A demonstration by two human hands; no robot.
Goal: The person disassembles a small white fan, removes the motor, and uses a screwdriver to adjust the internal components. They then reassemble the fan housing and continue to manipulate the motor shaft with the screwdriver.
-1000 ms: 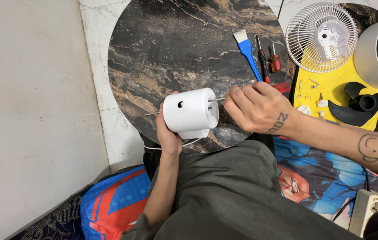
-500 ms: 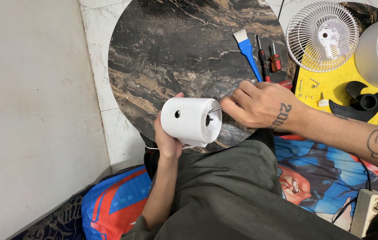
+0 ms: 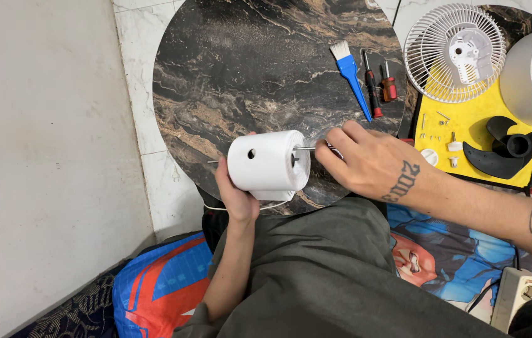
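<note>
I saw my left hand (image 3: 236, 195) wrapped from below around the white motor housing (image 3: 268, 161), holding it on its side over the near edge of the round marble table (image 3: 241, 69), its long axis running left to right. The metal shaft (image 3: 305, 148) stuck out toward my right hand (image 3: 366, 164), whose fingertips were pinched shut on its tip. Farther right, a yellow mat (image 3: 475, 128) held small screws, a black fan blade (image 3: 502, 150) and a white fan grille (image 3: 455, 51).

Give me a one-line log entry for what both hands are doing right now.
left hand: holds white motor housing | right hand: fingers pinch metal shaft at housing end | over round marble tabletop
</note>
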